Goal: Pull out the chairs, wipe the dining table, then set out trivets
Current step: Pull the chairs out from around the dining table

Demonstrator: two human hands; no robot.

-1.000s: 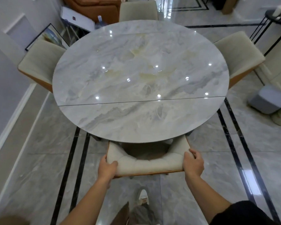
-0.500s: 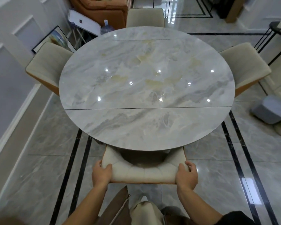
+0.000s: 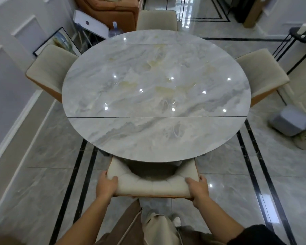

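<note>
Both hands, left hand (image 3: 105, 185) and right hand (image 3: 199, 189), clamped on near chair (image 3: 152, 186) backrest corners. Chair now drawn slightly out, seat still under dining table (image 3: 155, 96). First step underway; other chairs untouched.

**A home dining room**

We stand in a household dining area: a round marble-look dining table (image 3: 155, 96) ringed by cushioned chairs (image 3: 51, 71), glossy tiled floor (image 3: 42, 174), panelled walls, an orange sofa (image 3: 111, 7) and a framed picture (image 3: 60, 41) leaning beyond the table's far-left edge.
</note>
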